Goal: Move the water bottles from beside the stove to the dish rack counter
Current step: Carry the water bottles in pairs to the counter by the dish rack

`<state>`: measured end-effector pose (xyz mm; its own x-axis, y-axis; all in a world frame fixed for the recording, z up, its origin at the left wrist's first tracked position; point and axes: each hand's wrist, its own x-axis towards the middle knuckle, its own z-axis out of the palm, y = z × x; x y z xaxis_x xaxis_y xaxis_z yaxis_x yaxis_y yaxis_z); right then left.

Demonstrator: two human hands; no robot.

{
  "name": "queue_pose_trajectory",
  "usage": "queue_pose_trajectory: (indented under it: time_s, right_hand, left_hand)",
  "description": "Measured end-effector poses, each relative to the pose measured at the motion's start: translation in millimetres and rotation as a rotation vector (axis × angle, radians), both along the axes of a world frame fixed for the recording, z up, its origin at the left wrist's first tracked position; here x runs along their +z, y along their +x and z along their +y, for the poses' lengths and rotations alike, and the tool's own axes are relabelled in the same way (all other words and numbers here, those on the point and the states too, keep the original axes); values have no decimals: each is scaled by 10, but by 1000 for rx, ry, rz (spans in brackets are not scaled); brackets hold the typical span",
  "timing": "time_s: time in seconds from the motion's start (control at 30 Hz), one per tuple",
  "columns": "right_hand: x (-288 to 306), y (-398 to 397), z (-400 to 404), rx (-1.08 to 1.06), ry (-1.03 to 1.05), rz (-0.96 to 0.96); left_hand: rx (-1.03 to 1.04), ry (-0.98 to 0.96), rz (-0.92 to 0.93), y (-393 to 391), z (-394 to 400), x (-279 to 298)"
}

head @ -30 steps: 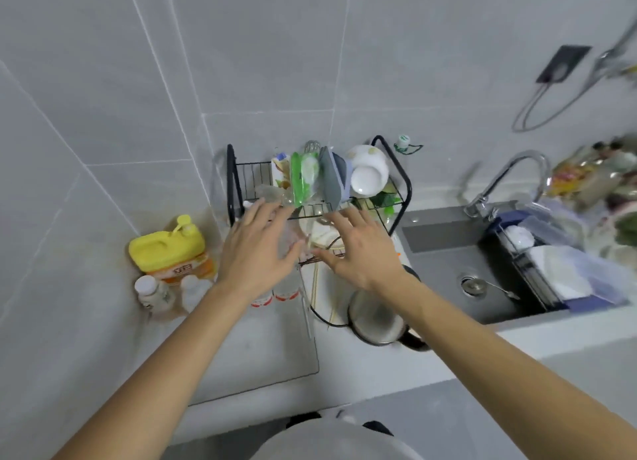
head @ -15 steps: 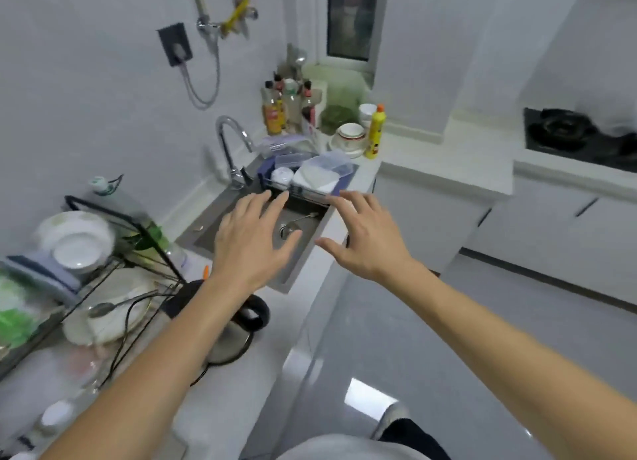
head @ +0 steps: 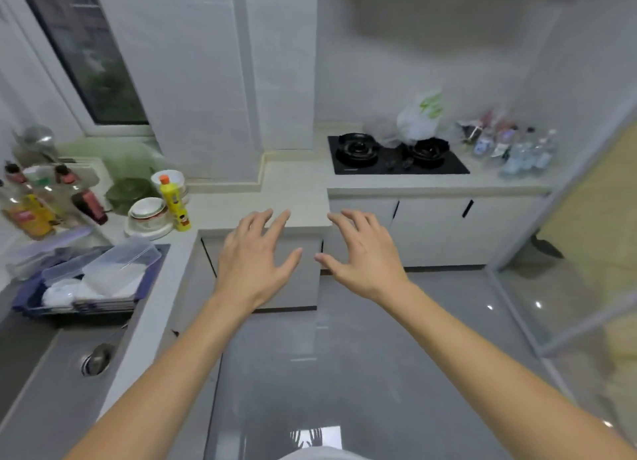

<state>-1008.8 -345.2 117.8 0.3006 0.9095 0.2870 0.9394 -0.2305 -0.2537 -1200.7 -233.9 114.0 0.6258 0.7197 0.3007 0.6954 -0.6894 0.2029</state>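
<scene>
Several clear water bottles (head: 524, 152) stand in a blurred cluster on the counter to the right of the black stove (head: 396, 156), at the far right. My left hand (head: 255, 259) and my right hand (head: 362, 252) are stretched out in front of me over the floor, fingers spread, holding nothing. Both hands are far from the bottles. The dish rack counter is out of view.
A sink (head: 51, 356) with a blue tray of plastic boxes (head: 89, 280) lies at the left. Sauce bottles (head: 31, 201), stacked bowls (head: 148, 214) and a yellow bottle (head: 174, 201) crowd the left counter. A white plastic bag (head: 420, 114) sits behind the stove. A glass door (head: 586, 218) stands at the right.
My view has swung right from the dish rack, past the sink, to the stove side of the kitchen. Both hands stay empty and spread in front of me.
</scene>
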Motion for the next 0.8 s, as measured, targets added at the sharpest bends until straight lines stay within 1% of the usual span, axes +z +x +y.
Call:
queue_pose_trajectory:
  time_s: [0.23,0.47,0.67,0.8]
  right_hand:
    - [-107,1335,237,-227,1,47]
    - [-256,2691,641,-448,-5,62]
    - [-131,3758,1008,-633,28,76]
    - [-160,4397,1069,-735,51,75]
  left_hand:
    - [-179,0,-5,1596,554,-29]
    - [-358,-12,-34,3262,1421,-140]
    - [-531,-2,-23,4639,2025,60]
    - [-652,3,-8,5524,2177,65]
